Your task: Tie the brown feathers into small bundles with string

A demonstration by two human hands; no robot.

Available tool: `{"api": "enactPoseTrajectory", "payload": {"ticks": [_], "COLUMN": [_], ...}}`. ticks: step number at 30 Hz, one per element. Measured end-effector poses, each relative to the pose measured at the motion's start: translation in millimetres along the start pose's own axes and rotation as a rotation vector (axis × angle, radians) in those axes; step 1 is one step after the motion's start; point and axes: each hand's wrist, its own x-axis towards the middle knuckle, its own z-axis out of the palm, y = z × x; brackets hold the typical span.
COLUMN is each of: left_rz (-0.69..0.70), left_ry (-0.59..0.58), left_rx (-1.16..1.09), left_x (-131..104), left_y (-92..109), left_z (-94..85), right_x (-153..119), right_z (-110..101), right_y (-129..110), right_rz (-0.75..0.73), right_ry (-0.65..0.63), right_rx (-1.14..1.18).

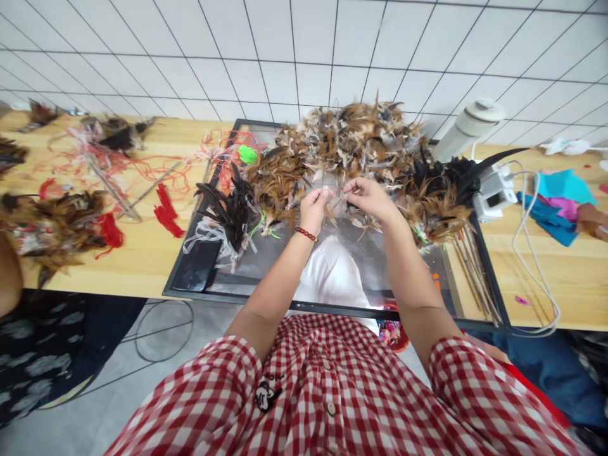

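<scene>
My left hand (313, 210), a beaded bracelet at its wrist, is closed in a pinch at the middle of the dark-framed glass panel (280, 278). What it grips is too small and pale to name. Close by on the right, my right hand (369, 197) also has thumb and forefinger pinched, and its contents cannot be made out. Just beyond both hands rises a big heap of brown feathers (346, 136). Black feathers (232, 209) tied with clear strips lie left of my hands, and more black feathers (444, 180) lie on the right.
A phone (192, 272) rests at the panel's left corner. Thin sticks (475, 272), a white power adapter (496, 190) with its cable and a white cylinder (468, 130) are on the right. Red string (166, 212) and feather bundles (61, 221) lie leftward. People sit at both sides.
</scene>
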Motion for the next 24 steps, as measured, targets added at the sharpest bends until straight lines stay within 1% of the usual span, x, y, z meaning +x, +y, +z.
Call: {"api": "enactPoseTrajectory", "payload": {"ticks": [2,4,6,8,10,14,18,21,24], "left_rz": [0.01,-0.015,-0.059,-0.085,-0.08,-0.064,-0.044,0.023,0.08], "left_ry": [0.068,0.115,0.136,0.152,0.151,0.132,0.128,0.126,0.098], "left_rx": [-0.026,-0.053,-0.07,-0.075,-0.073,-0.039,0.061,0.212,0.317], "left_x": [1.7,3.0,3.5,3.4,3.3,4.6,6.1,5.0,2.6], "left_y": [0.5,1.9,3.9,5.7,6.5,3.1,-2.7,-4.3,-3.3], "left_z": [-0.5,-0.6,-0.1,0.5,1.0,0.6,-1.3,-3.1,-4.1], "right_x": [0.9,0.4,-1.4,-3.4,-4.4,-3.6,-3.7,-5.1,-6.2], "right_z": [2.3,7.5,14.8,22.4,28.5,33.4,29.1,23.1,18.8], "right_y": [4.0,5.5,4.5,2.7,1.9,2.8,-3.4,-11.0,-13.1], "right_rz": [0.003,0.005,0.02,0.046,0.066,0.043,-0.014,-0.086,-0.095], "right_ry": [0.039,0.033,0.016,0.02,0.027,0.01,0.013,0.041,0.019], "right_rx": [-0.26,-0.494,-0.657,-0.757,-0.803,-0.833,-0.834,-0.822,-0.841]}}
